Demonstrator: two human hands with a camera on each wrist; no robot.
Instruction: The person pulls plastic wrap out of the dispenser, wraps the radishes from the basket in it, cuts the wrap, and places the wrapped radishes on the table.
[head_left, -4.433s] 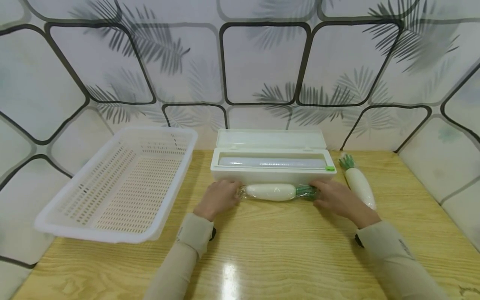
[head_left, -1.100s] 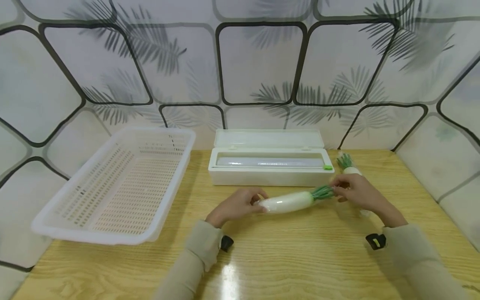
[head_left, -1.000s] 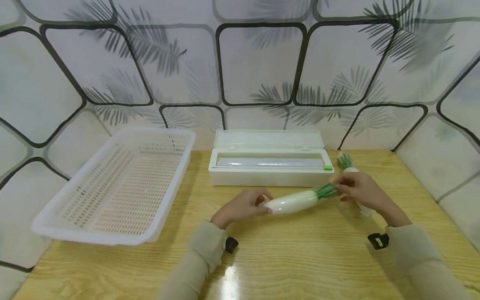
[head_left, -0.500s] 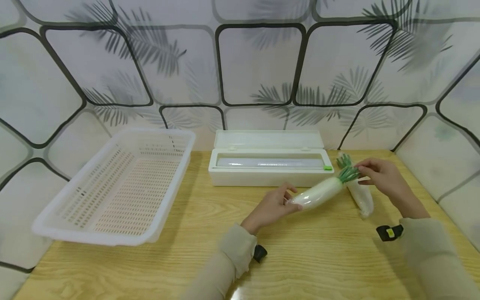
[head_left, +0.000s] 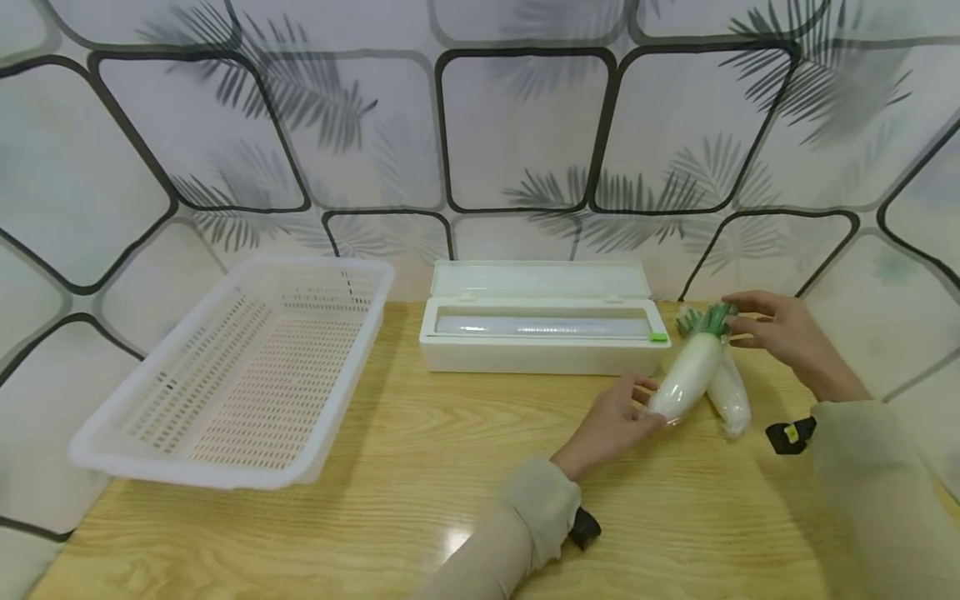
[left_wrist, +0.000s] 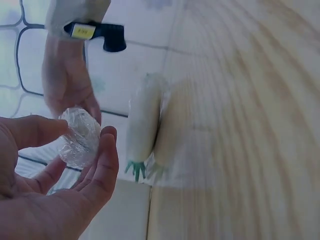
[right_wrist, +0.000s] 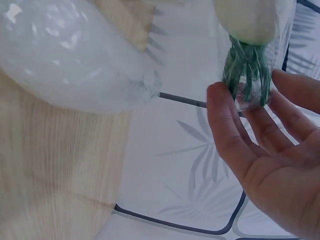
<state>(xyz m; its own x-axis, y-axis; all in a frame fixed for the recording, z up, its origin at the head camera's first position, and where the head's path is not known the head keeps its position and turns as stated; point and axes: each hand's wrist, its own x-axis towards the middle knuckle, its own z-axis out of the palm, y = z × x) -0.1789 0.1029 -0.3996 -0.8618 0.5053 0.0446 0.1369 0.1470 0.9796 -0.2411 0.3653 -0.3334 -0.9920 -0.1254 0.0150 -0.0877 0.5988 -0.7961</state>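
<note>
A white radish [head_left: 688, 377] wrapped in clear film is held between both hands, tilted with its green tops toward the wall. My left hand [head_left: 613, 425] pinches its lower tip; in the left wrist view the crumpled film end [left_wrist: 80, 137] sits between thumb and fingers. At the other end, my right hand [head_left: 791, 337] pinches the wrapped green stems [right_wrist: 247, 75]. A second wrapped radish [head_left: 729, 392] lies on the table just behind and to the right, partly covered by the held one in the head view.
Behind the hands stands a white cling film box [head_left: 540, 358], its lid up and a roll inside, with a small green tab at the right. To the left is a white perforated basket [head_left: 322, 417]. A patterned wall backs the wooden table [head_left: 337, 533].
Both hands have lifted the wrapped radish from in front of the film box and carried it right, turning its green end toward the wall, close beside the second radish.
</note>
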